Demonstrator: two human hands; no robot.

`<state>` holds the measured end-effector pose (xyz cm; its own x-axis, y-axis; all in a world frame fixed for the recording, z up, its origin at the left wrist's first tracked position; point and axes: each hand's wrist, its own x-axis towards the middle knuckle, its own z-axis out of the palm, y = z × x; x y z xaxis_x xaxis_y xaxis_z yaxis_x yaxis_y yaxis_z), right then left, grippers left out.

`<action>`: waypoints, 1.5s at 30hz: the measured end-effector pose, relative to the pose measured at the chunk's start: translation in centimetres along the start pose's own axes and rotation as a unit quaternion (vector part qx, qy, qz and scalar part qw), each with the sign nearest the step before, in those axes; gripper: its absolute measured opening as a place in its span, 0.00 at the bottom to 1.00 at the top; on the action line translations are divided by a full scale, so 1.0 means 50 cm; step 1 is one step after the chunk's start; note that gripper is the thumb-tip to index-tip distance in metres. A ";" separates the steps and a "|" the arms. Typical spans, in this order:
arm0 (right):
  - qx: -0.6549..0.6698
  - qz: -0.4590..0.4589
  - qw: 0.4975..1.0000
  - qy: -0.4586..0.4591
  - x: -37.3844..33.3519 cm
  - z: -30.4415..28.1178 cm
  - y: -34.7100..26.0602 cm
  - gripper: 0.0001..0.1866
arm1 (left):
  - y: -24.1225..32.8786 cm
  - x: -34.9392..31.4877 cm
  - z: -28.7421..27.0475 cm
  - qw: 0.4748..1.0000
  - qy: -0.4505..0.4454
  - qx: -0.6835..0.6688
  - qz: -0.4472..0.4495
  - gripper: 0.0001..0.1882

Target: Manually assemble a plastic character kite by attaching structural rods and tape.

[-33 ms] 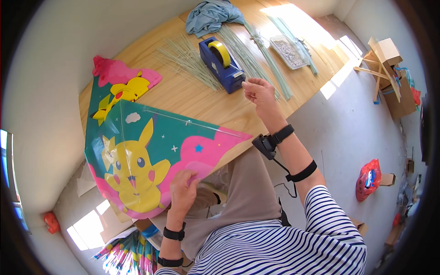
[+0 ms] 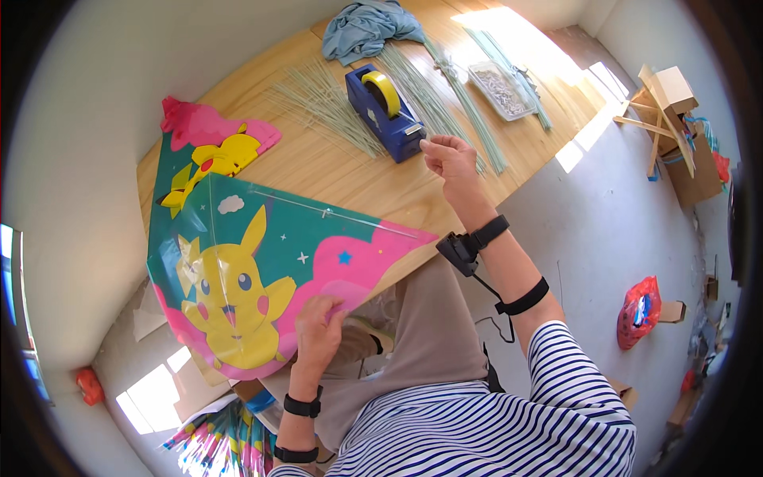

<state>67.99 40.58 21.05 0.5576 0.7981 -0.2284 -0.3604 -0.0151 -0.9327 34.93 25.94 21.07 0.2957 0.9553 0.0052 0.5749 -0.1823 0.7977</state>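
Note:
A kite sheet (image 2: 278,230), green and pink with a yellow cartoon figure, lies across the table's near left edge, a thin rod along its upper border. My left hand (image 2: 318,334) pinches the pink lower edge of this sheet. A blue tape dispenser (image 2: 367,115) with a yellow-cored roll (image 2: 385,94) stands on the table. Right at the front of the dispenser, my right hand (image 2: 451,165) has its fingertips closed on the end of the clear tape, though the strip is hard to see there. Another kite sheet (image 2: 218,123), partly folded, lies behind the first.
Thin pale rods (image 2: 322,99) lie scattered beside the dispenser, with bundled rods (image 2: 469,115) to its right. A clear plastic box (image 2: 502,89) holds small pale pieces. Blue-grey cloth (image 2: 369,30) sits at the back. A red bag (image 2: 638,314) and cardboard boxes (image 2: 675,89) stand right.

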 end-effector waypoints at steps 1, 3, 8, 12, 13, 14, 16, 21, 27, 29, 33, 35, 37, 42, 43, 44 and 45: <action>-0.033 -0.027 0.999 0.008 0.008 0.001 0.002 0.07 | 0.000 0.001 0.002 1.000 -0.002 -0.006 0.000 0.10; 0.001 -0.029 1.000 0.007 0.019 0.004 0.004 0.05 | -0.001 0.004 0.001 1.000 0.000 -0.005 0.003 0.10; 0.060 -0.013 0.998 -0.025 0.019 0.023 -0.017 0.03 | -0.009 0.024 0.008 0.999 -0.001 0.027 0.032 0.11; 0.072 0.009 0.996 -0.057 0.016 0.041 -0.039 0.03 | -0.004 0.033 0.010 0.996 -0.020 0.082 0.028 0.12; 0.073 0.016 0.995 -0.063 0.018 0.041 -0.040 0.04 | -0.002 0.034 0.010 0.996 -0.019 0.081 0.026 0.12; 0.083 0.024 0.995 -0.042 0.015 0.041 -0.037 0.03 | -0.001 0.036 0.011 0.996 -0.018 0.079 0.025 0.12; 0.104 0.042 0.994 0.000 0.000 0.041 -0.025 0.04 | -0.002 0.038 0.012 0.996 -0.019 0.086 0.022 0.13; 0.130 0.054 0.990 -0.008 -0.007 0.035 -0.012 0.05 | -0.006 0.039 0.017 0.994 -0.012 0.102 0.037 0.13; 0.119 0.044 0.991 0.031 0.009 0.028 0.033 0.04 | -0.007 0.043 0.018 0.995 -0.012 0.098 0.033 0.13; 0.014 0.029 0.998 0.052 0.025 0.023 0.045 0.04 | -0.006 0.044 0.018 0.995 -0.014 0.099 0.027 0.13; -0.253 -0.021 0.962 0.098 0.045 0.039 0.053 0.05 | -0.008 0.042 0.012 0.994 -0.010 0.101 0.038 0.13; -0.319 -0.069 0.939 0.111 0.067 0.021 0.082 0.06 | -0.005 0.042 0.011 0.995 -0.013 0.092 0.037 0.13; -0.362 -0.136 0.914 0.125 0.126 -0.074 0.162 0.06 | -0.006 0.049 0.024 0.996 -0.023 0.071 0.053 0.13; -0.386 -0.163 0.899 -0.129 -0.002 0.009 0.071 0.05 | -0.028 0.038 0.009 0.995 0.021 0.074 0.056 0.13; -0.376 -0.126 0.891 -0.221 -0.020 0.043 0.044 0.05 | -0.012 0.047 0.001 0.995 0.021 0.080 0.056 0.13; -0.365 -0.090 0.874 -0.308 -0.032 0.071 0.034 0.05 | -0.001 0.058 -0.003 0.995 0.022 0.082 0.059 0.13; -0.390 -0.094 0.844 -0.356 -0.039 0.098 0.041 0.04 | 0.004 0.068 -0.003 0.993 0.028 0.085 0.074 0.13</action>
<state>62.53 41.95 20.94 -0.1412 0.9859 -0.0897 0.4408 -0.0185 -0.8974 35.93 29.18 21.36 0.3456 0.9260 0.1518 0.6507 -0.3530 0.6723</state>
